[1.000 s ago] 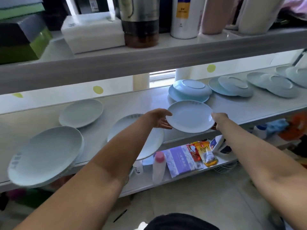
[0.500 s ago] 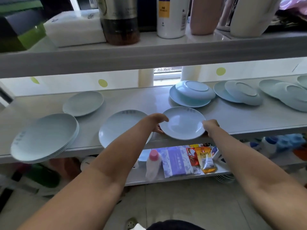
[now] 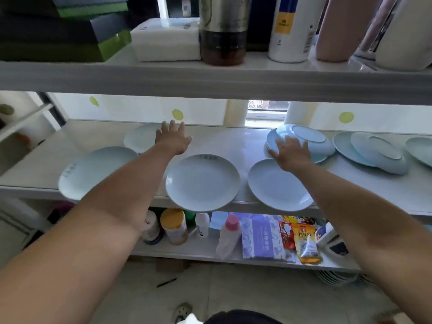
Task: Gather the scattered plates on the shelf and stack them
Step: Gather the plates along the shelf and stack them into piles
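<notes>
**Both hands stretch to the back of the plate shelf**

The left hand (image 3: pixel 174 139) is flat and open, its fingers spread wide and holding nothing. It hovers over the right edge of the back plate (image 3: pixel 140 137), a pale one lying face up near the rear of the shelf (image 3: pixel 233 141). Whether the fingertips touch that plate cannot be told.

The right hand (image 3: pixel 292 153) is also open, its fingers fanned out over the near rim of an overturned plate (image 3: pixel 306 136). Its thumb points left along the rim, and whether it hooks under the edge cannot be told. The overturned plate lies tilted on a blue plate (image 3: pixel 270 141) that sits face up beneath it.

Along the front edge of the shelf, from left to right, lie a pile of plates (image 3: pixel 93 171), a middle plate (image 3: pixel 203 183) and a front right plate (image 3: pixel 275 188). All three are face up and hang out over the edge. The right wrist passes over the far rim of the front right plate.

Farther right, a wide plate (image 3: pixel 342 146) carries a second overturned plate (image 3: pixel 381 155), and a last plate (image 3: pixel 420 150) is cut off by the edge of the view.

On the level above stand a tissue pack (image 3: pixel 166 43), a jar (image 3: pixel 223 31) and a white bottle (image 3: pixel 292 29). Below are a pink-capped bottle (image 3: pixel 230 235) and some packets (image 3: pixel 306 242).
</notes>
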The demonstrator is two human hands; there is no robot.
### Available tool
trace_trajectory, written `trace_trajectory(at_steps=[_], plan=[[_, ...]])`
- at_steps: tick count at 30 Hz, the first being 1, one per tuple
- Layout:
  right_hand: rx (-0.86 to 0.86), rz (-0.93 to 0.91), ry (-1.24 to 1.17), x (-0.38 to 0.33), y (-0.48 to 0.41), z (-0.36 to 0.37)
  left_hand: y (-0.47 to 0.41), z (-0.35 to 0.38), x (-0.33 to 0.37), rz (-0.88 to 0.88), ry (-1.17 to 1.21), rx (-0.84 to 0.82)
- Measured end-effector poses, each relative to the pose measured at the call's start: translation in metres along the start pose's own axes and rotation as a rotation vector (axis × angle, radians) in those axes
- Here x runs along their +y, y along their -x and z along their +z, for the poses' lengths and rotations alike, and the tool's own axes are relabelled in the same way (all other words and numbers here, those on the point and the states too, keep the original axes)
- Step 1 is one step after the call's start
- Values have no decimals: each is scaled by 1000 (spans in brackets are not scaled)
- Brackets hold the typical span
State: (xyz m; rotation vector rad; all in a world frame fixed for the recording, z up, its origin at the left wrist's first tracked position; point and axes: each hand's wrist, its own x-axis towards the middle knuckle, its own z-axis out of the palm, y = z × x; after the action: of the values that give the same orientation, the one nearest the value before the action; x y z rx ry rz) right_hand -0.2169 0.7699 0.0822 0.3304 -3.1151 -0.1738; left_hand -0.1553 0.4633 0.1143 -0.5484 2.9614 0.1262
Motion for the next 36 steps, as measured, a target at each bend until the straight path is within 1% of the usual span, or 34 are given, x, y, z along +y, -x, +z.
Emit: trace_trajectory(at_steps=[7, 13, 16, 20, 24, 28, 30, 32, 34, 36], plan=[[-24, -144, -84, -121, -35, -17, -17, 12, -96, -131, 13, -55], [-112, -122, -292, -230, -66, -8, -65, 12, -167, -181, 99, -65], [-174, -60, -461, -277, -83, 0, -96, 14, -195, -204, 173, -97], [-246, 111, -821, -328, -100, 2, -132, 18, -223, -213, 359, -164], [-276, 310, -1124, -356, -118, 15, -156, 26, -238, -175, 549, -188], [-260, 464, -1393, -369, -129, 27, -167, 34, -239, -216, 795, -223], [-242, 531, -1372, -371, -131, 30, -171, 35, -238, -221, 817, -185], [-204, 573, -1279, -370, -129, 27, -177, 34, -239, -197, 724, -113], [-168, 591, -1305, -365, -125, 20, -176, 27, -237, -176, 824, -132], [-130, 613, -1358, -357, -125, 14, -169, 17, -230, -172, 777, -137]])
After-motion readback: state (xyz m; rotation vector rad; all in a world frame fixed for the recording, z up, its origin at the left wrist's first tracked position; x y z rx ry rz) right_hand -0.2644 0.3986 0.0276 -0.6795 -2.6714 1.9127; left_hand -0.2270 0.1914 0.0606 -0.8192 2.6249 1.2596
